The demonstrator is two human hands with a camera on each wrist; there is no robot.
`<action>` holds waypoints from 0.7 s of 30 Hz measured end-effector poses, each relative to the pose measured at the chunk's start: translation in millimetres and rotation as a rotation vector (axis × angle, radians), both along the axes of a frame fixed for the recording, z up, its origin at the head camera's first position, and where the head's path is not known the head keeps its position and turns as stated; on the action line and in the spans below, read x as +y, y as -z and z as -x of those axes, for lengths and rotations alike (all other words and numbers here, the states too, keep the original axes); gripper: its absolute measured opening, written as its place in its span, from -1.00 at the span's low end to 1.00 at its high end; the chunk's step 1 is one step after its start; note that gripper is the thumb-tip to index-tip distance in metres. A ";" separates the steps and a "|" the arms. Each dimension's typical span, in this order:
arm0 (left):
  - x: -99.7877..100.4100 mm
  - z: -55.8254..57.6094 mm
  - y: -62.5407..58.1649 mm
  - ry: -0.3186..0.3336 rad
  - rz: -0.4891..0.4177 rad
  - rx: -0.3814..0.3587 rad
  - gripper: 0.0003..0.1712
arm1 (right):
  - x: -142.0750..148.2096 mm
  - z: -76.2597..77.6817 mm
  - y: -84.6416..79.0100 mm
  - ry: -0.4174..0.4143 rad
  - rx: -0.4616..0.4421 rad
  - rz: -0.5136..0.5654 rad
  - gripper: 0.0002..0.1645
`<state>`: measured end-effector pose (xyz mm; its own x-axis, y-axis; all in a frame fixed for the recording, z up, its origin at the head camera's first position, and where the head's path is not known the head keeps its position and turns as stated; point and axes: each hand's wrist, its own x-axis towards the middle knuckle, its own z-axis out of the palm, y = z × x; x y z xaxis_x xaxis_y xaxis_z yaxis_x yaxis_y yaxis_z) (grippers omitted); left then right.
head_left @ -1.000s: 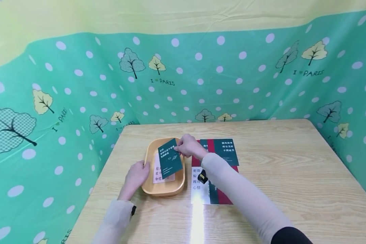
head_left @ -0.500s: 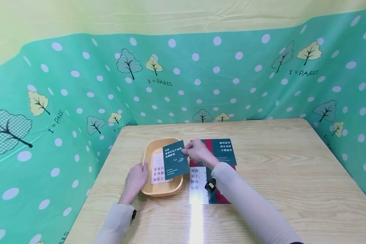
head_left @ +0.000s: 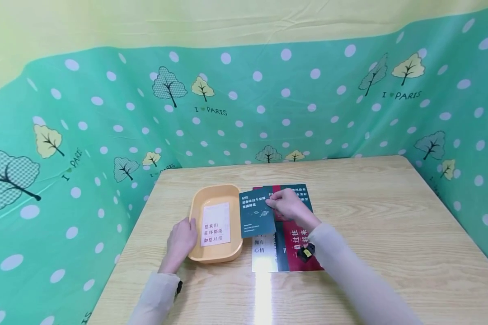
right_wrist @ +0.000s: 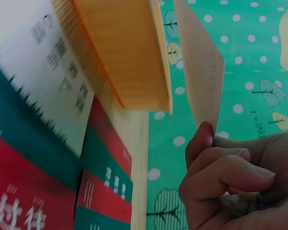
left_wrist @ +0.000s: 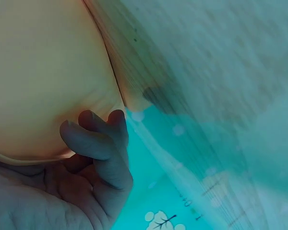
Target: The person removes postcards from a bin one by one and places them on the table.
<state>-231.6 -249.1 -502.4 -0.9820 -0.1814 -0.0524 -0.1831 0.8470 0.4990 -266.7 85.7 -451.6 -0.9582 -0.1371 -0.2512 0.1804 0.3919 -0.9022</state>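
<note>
My right hand [head_left: 290,206] pinches a dark green card [head_left: 255,219] with white Chinese print and a small planet drawing by its right edge. In the head view this card overlaps the laid-out cards and the right rim of the yellow tray [head_left: 237,243]; the right wrist view shows its pale back [right_wrist: 201,72] raised above the table. My left hand [head_left: 182,239] grips the tray's left side, and the left wrist view has its fingers [left_wrist: 86,141] curled at the tray wall. A white card [head_left: 215,224] with Chinese print lies inside the tray.
Right of the tray lie several cards on the wooden table [head_left: 370,212]: a white one [head_left: 264,257], a red one [head_left: 302,257] and a dark green one [head_left: 305,203]. A green dotted cloth [head_left: 211,126] hangs behind and at the sides.
My right hand has carried the dark green card rightward, from over the tray to over the laid-out cards. The white card in the tray is now fully uncovered. My left hand stays at the tray.
</note>
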 end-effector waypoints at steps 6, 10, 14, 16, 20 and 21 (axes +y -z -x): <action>-2.4 0.5 1.2 0.005 0.013 0.004 -0.50 | 21.1 -5.6 5.3 0.018 0.002 -0.017 -0.75; -1.9 -0.1 3.6 0.006 0.020 0.013 -0.51 | 35.8 -9.9 11.4 0.023 -0.006 -0.014 -0.75; -1.0 -1.1 3.3 0.002 0.024 0.015 -0.52 | 48.5 -15.3 16.7 0.020 0.002 -0.057 -0.75; -0.7 -1.4 2.9 -0.003 0.028 0.015 -0.52 | 54.0 -18.3 18.5 0.026 0.001 -0.081 -0.76; 0.3 -1.4 2.3 -0.010 0.037 0.014 -0.51 | 64.3 -24.1 21.8 0.021 -0.010 -0.091 -0.75; 0.4 -1.3 2.5 -0.011 0.039 0.014 -0.51 | 66.5 -25.6 22.3 0.023 -0.019 -0.088 -0.74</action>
<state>-230.3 -248.8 -504.9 -0.9806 -0.1934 -0.0310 -0.1852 0.8638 0.4686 -241.1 152.3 -473.9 -0.9557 -0.0915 -0.2798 0.2074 0.4653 -0.8605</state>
